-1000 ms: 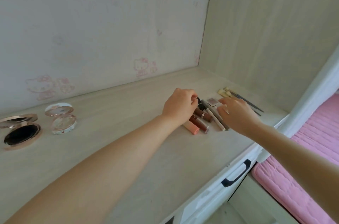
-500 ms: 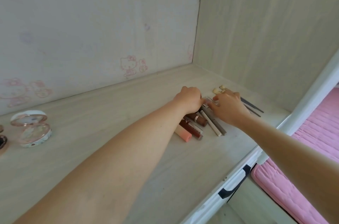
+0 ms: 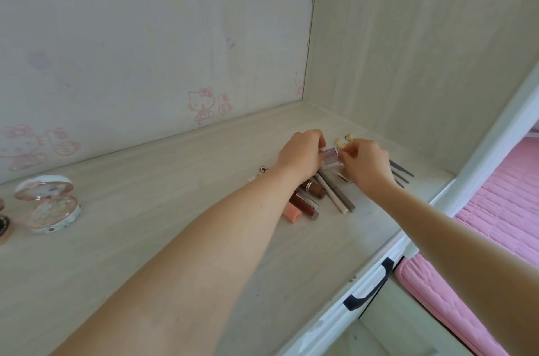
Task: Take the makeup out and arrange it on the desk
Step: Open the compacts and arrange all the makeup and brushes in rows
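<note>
A small square eyeshadow case (image 3: 331,155) with a mauve pan is held just above the desk (image 3: 175,209) between both hands. My left hand (image 3: 300,155) pinches its left side and my right hand (image 3: 366,164) pinches its right side. Below them lie a pink lipstick tube (image 3: 88,213), two brown lip gloss tubes (image 3: 392,204) and two slim grey pencils (image 3: 338,195) side by side. Thin dark brush handles (image 3: 402,172) stick out to the right of my right hand, with pale brush tips (image 3: 344,139) behind it.
An open round compact (image 3: 49,204) with a floral lid stands at the left, and another compact (image 3: 4,224) is cut off by the left edge. The desk's front drawer has a black handle (image 3: 370,288). A pink mattress (image 3: 495,227) lies to the right. Walls close the back and right.
Both hands came together over the makeup row and lifted the small eyeshadow case between them. The view shifted right, so the compacts slid toward the left edge.
</note>
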`<state>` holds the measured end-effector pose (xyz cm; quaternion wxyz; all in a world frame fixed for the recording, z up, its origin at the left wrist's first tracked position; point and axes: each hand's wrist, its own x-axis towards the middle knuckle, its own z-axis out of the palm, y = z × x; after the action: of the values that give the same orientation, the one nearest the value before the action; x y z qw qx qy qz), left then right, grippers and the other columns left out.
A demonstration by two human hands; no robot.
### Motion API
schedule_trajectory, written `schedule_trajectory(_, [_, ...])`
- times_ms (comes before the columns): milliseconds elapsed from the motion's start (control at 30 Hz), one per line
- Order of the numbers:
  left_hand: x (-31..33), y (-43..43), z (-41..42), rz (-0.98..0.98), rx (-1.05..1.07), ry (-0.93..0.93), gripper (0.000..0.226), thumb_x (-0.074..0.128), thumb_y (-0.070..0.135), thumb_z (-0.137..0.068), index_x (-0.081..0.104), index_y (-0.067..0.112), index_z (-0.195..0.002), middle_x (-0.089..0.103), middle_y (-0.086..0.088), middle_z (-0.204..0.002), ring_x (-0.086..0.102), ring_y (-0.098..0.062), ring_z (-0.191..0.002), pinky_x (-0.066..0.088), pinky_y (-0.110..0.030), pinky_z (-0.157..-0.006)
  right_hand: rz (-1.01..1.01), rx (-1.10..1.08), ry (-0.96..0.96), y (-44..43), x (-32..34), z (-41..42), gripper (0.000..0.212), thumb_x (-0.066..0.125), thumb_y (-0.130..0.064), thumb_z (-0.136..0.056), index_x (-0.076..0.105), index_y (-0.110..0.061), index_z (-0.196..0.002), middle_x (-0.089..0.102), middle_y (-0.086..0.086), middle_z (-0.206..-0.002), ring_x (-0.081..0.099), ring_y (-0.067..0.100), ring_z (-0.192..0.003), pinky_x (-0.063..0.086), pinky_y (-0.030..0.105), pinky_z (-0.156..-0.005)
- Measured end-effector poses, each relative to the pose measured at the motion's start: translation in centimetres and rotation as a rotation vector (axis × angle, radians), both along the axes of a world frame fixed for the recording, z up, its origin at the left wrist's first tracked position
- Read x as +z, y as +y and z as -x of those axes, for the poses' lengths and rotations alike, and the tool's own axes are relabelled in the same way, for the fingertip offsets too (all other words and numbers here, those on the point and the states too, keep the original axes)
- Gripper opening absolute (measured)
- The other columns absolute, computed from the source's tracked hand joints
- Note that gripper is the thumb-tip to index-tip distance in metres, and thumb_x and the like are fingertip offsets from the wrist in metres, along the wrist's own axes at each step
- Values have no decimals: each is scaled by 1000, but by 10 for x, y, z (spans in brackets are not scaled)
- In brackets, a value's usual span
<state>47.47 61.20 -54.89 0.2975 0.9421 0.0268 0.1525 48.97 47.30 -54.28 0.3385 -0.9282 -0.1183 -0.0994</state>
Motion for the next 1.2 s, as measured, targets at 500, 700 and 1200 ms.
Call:
schedule_trajectory(500, [40, 33, 86, 568, 37, -133, 22, 71, 3, -80, 67, 16, -98, 69, -3, -96, 67, -18, -92, 54, -34, -87, -249, 216, 13, 20, 45, 72, 18, 57, -16, -91, 55, -28, -105, 68, 1, -86, 61, 11, -73, 43, 24, -60])
schedule_trajectory(700, [48, 55, 154, 949, 109, -122, 24, 69, -1, -82, 62, 7, -104, 67, -11, -91, 67, -21, -77, 58, -34, -81, -245, 313, 24, 50, 50, 127, 31, 53, -12, -93, 57, -33, -115, 67, 1, -84, 63, 15, -76, 48, 24, -61])
schedule_trajectory(1200, [30, 129, 306, 1091, 315, -76, 21, 69, 7, -85, 64, -3, -103, 72, -20, -96, 73, -28, -78, 60, -33, -71, -120, 623, 49, 129, 29, 236, 29, 56, -17, -91, 56, -27, -119, 62, -9, -92, 61, 8, -85, 45, 14, -65])
